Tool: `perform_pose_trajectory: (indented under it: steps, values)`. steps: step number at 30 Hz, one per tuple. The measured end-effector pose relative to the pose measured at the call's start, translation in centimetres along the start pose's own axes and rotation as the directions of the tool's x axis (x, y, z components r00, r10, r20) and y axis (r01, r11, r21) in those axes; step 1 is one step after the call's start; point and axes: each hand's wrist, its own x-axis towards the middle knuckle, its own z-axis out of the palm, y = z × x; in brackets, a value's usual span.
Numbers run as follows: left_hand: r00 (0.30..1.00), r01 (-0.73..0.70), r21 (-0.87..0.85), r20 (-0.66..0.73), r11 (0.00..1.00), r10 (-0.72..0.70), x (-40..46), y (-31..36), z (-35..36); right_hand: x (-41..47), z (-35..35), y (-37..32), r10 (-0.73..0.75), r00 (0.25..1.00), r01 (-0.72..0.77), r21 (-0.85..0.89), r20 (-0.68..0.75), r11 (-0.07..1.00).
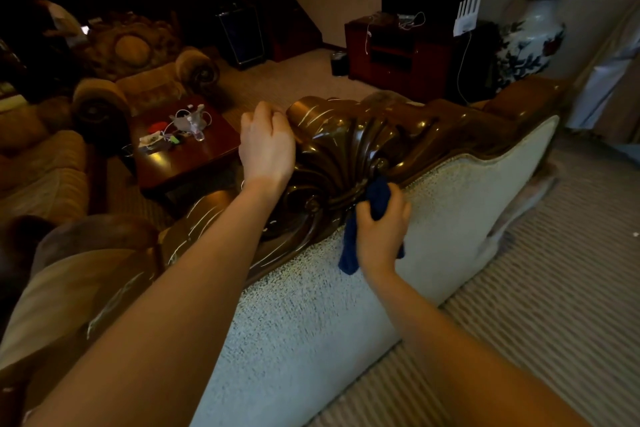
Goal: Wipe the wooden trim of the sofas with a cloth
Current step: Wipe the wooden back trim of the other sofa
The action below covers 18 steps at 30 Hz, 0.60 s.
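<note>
Cloth (377,198) x1, R hand (381,229), trim (346,142)

dark blue cloth (377,198) bunched against glossy carved wooden trim (346,146)

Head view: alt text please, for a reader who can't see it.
A right hand presses a dark blue cloth against the carved wooden trim on a sofa back, while the left hand rests on the carving's top.

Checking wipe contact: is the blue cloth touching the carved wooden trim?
Touching. In the head view the right hand grips the blue cloth and presses its upper end against the lower edge of the carved wooden trim, with no gap visible.
</note>
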Motion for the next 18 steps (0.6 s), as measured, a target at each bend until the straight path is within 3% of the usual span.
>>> perform_pose_trajectory:
  steps: [3, 6, 9, 11, 13, 15, 18]
  values:
    - [1.0, -0.023, 0.001, -0.006, 1.0, 0.023, -0.3, 0.1, 0.0, -4.0, 1.8, -1.0, -0.093, 0.995, 0.094, -0.041, 0.02, 0.995]
    - [0.994, -0.098, 0.054, -0.034, 0.994, 0.1, -1.0, 0.2, -0.2, -7.2, 1.9, -0.9, -0.196, 0.965, 0.21, -0.065, 0.177, 0.975]
    - [0.972, -0.213, 0.141, -0.073, 0.967, 0.225, -1.8, 0.5, -0.3, -6.5, 0.4, -0.3, -0.277, 0.904, 0.308, -0.046, 0.325, 0.95]
    - [0.926, -0.356, 0.268, -0.031, 0.896, 0.377, -2.5, 0.7, -0.3, -4.4, -0.8, -0.1, -0.298, 0.878, 0.355, -0.091, 0.374, 0.931]
    - [0.831, -0.528, 0.417, 0.076, 0.74, 0.55, -3.3, 0.4, -0.3, -1.8, -1.9, -0.2, -0.263, 0.915, 0.303, -0.089, 0.307, 0.949]
    - [0.764, -0.608, 0.51, 0.167, 0.609, 0.623, -4.3, -0.3, -0.2, 1.0, -3.0, -0.1, -0.182, 0.959, 0.198, -0.052, 0.217, 0.979]
    - [0.799, -0.555, 0.58, 0.171, 0.597, 0.576, -4.7, -1.4, -0.4, 3.6, -3.9, 0.4, -0.102, 0.959, 0.116, -0.037, 0.265, 0.993]
